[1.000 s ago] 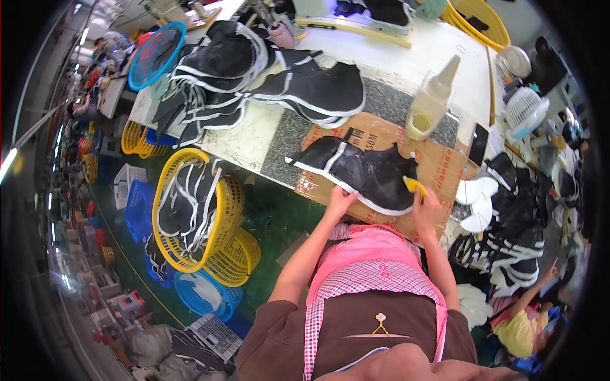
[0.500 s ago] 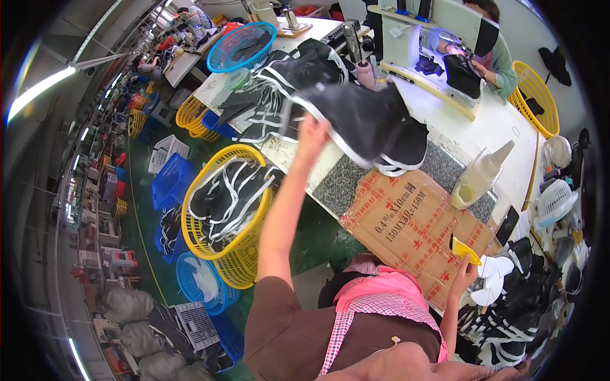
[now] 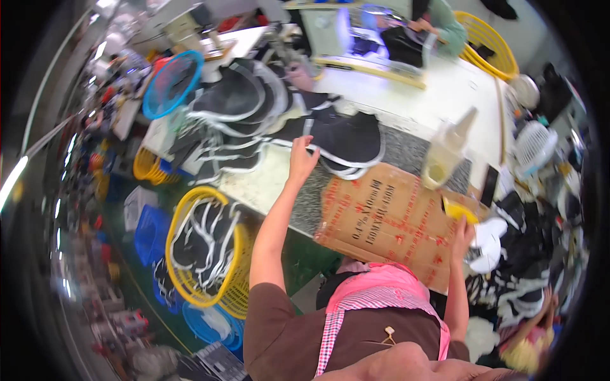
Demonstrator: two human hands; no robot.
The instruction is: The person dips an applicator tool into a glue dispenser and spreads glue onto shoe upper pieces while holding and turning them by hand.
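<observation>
My left hand (image 3: 304, 160) is at the left edge of a black, white-edged fabric piece (image 3: 348, 136) lying on the table, fingertips by its white trim. Its thumb and index finger are apart. My right hand (image 3: 462, 236) is closed on a small yellow tool with a dark tip (image 3: 460, 211), over the right part of a flattened cardboard sheet (image 3: 387, 222). The tool's exact kind is unclear. Left of the left hand is a pile of similar black pieces with white edging (image 3: 238, 95). A translucent bottle with a long spout (image 3: 448, 152) stands beyond the cardboard.
A yellow basket of black and white pieces (image 3: 238, 254) stands left of my arm, near blue tubs (image 3: 152, 235). A blue basket (image 3: 173, 82) sits at the table's far left. Across it, a co-worker's hands (image 3: 420, 26) work at a machine (image 3: 327, 32). Black scraps (image 3: 534, 247) heap at right.
The black piece, raised and blurred in my left hand before, now lies flat on the table. The view has shifted. My right hand still grips the yellow tool.
</observation>
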